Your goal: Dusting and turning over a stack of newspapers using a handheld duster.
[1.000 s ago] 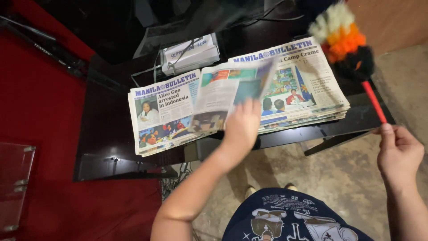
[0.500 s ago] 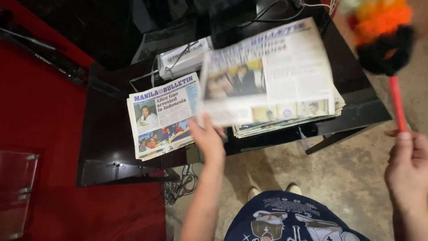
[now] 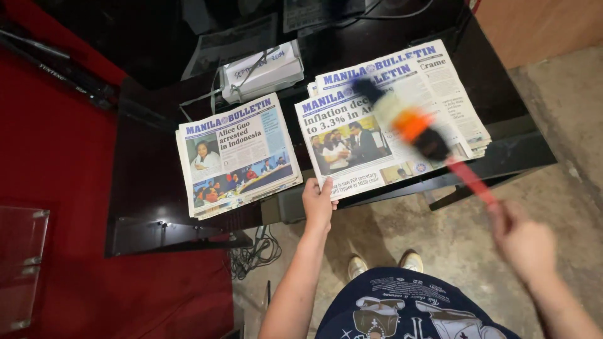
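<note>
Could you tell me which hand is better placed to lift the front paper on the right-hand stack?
Probably the left hand: it already grips the lower left corner of the front newspaper. The right hand is occupied with the red-handled duster, blurred above that stack.

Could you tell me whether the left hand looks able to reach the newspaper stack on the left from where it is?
Probably yes: the left hand grips the right stack, and nothing lies between it and the left stack.

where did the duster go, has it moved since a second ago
Yes. The feather duster, held by the right hand, swung down-left from beyond the table's right edge onto the right newspaper stack.
</note>
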